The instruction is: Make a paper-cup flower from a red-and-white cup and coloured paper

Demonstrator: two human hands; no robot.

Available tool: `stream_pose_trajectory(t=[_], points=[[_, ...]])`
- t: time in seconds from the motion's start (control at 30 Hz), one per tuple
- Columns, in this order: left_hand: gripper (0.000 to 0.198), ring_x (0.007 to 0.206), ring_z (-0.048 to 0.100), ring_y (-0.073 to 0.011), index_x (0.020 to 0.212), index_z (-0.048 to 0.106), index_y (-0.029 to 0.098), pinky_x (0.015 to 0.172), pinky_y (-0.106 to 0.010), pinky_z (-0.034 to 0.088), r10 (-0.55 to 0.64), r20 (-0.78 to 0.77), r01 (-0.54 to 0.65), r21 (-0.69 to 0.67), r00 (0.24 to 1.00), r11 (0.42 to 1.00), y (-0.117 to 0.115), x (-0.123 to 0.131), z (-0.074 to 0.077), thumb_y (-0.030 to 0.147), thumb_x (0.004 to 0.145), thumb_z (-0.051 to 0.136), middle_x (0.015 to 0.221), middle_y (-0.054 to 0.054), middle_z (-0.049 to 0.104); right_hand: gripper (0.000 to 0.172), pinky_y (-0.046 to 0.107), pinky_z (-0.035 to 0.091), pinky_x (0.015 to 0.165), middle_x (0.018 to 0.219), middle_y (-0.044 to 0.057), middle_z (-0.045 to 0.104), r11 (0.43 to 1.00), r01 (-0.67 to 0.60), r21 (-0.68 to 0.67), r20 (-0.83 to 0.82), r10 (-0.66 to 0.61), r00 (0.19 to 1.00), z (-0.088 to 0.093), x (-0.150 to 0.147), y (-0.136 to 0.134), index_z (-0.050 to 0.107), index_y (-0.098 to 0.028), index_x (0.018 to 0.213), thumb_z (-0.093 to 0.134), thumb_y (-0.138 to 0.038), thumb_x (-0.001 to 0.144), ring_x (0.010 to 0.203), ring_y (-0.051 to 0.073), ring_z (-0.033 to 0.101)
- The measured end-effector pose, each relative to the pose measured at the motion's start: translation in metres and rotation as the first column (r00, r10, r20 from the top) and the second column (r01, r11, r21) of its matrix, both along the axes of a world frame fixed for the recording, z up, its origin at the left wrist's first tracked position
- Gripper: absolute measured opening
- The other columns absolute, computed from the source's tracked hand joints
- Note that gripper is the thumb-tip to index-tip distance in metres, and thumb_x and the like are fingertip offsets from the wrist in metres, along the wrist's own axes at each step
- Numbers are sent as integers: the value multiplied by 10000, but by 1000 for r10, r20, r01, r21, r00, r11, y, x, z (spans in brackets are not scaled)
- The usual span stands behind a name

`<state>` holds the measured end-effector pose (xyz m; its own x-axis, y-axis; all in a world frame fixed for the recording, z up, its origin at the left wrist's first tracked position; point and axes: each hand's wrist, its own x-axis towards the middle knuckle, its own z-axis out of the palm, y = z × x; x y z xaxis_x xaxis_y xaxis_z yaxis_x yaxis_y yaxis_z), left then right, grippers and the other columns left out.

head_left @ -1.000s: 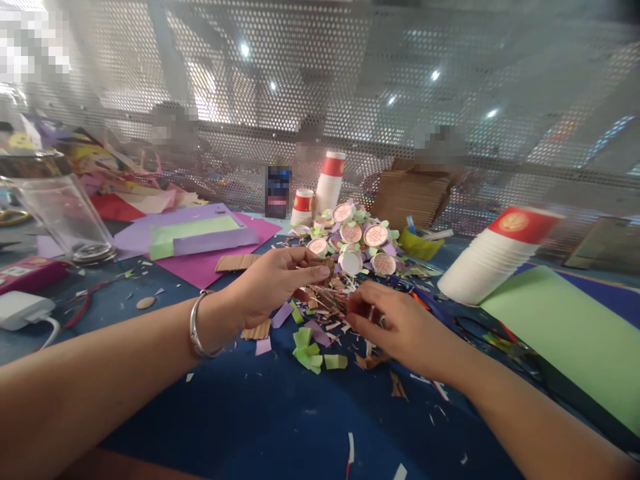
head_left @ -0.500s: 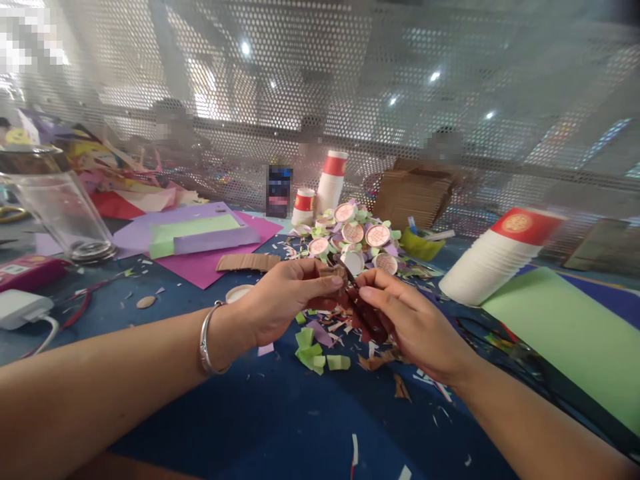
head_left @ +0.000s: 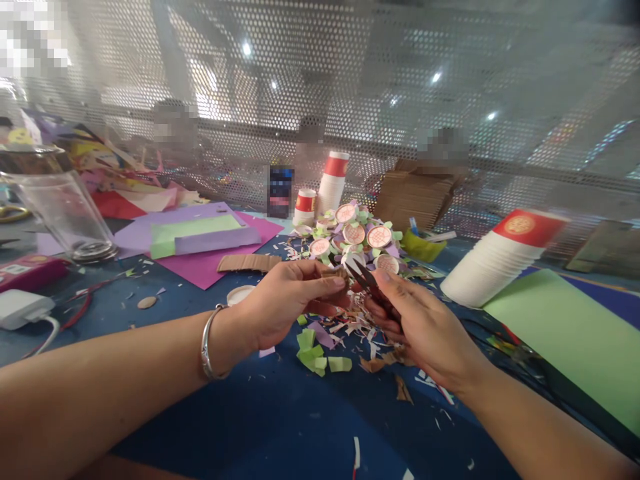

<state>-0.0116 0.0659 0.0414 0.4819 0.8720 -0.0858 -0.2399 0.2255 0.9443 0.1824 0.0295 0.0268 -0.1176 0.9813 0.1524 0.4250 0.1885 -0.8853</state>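
My left hand (head_left: 287,300), with a silver bangle on its wrist, pinches a small brown corrugated cardboard piece (head_left: 336,273) between thumb and fingers. My right hand (head_left: 425,327) is closed round small red-handled scissors (head_left: 367,279), whose dark blades point up and left at the cardboard. Both hands hover over a litter of paper scraps (head_left: 325,347) in green, purple, white and brown on the blue table (head_left: 280,420).
A cluster of paper-cup flowers (head_left: 357,237) lies behind the hands. A lying stack of paper cups (head_left: 495,257) and green paper (head_left: 575,333) are right. Purple, pink and green sheets (head_left: 200,237), a clear jar (head_left: 63,210) and a white charger (head_left: 20,308) are left. A perforated screen (head_left: 350,100) stands behind.
My right hand picked up the scissors from the scrap pile and rose to meet my left hand. The scissors' blades now stand at the cardboard piece, which my left hand has drawn nearer.
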Motion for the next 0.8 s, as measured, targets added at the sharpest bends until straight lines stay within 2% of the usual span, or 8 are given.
stream_pose_trajectory(t=[0.1, 0.17, 0.3, 0.43, 0.53, 0.7, 0.8], points=[[115, 746, 660, -116, 804, 693, 117, 687, -234, 481, 2, 0, -2, 17, 1000, 1000, 2, -1, 0, 220, 829, 737, 812, -44, 717, 441, 296, 440, 533, 687, 2, 509, 997, 42, -69, -137, -51, 989, -1, 1, 0, 585, -249, 826, 503, -674, 912, 598, 169, 518], [125, 737, 655, -114, 790, 681, 117, 673, -230, 476, -12, -1, 12, 41, 1000, 999, 2, -1, -1, 223, 831, 734, 788, -37, 706, 409, 279, 415, 546, 686, -17, 463, 997, 16, -75, -160, -28, 987, -1, 0, -1, 566, -244, 809, 544, -639, 912, 597, 149, 471], [131, 691, 637, -120, 807, 659, 125, 608, -232, 460, -72, -27, 74, 83, 997, 994, 0, -1, -2, 240, 843, 711, 740, -30, 681, 419, 256, 299, 487, 644, -51, 356, 995, -46, -89, -105, 36, 994, 5, -2, -4, 538, -228, 801, 527, -627, 930, 546, 114, 336], [139, 658, 618, -98, 781, 660, 121, 598, -214, 438, -108, -28, 110, 86, 994, 990, -2, -1, -4, 236, 840, 711, 722, -33, 678, 414, 249, 232, 450, 606, -73, 336, 988, -99, -117, -64, 92, 994, 12, -5, -6, 559, -222, 848, 528, -627, 930, 507, 101, 269], [148, 683, 629, -96, 753, 660, 126, 613, -208, 426, -119, 3, 119, 44, 993, 992, -3, -1, -5, 233, 836, 717, 729, -34, 681, 432, 239, 228, 439, 601, -76, 332, 982, -127, -138, -36, 123, 992, 14, -5, -6, 554, -218, 848, 494, -634, 944, 503, 97, 289], [156, 704, 630, -109, 763, 673, 131, 646, -226, 435, -140, 47, 140, 13, 989, 990, -4, 0, -4, 256, 812, 750, 733, -35, 684, 450, 237, 204, 403, 561, -92, 294, 978, -168, -120, -32, 165, 986, 16, -3, -5, 537, -224, 829, 485, -658, 934, 451, 85, 228], [161, 693, 626, -108, 754, 668, 130, 629, -223, 426, -142, 62, 142, 7, 988, 990, -5, 0, -3, 255, 799, 760, 719, -33, 681, 417, 238, 269, 413, 559, -89, 336, 980, -161, -117, -24, 159, 987, 18, -3, -6, 563, -228, 843, 537, -637, 918, 441, 86, 254]])
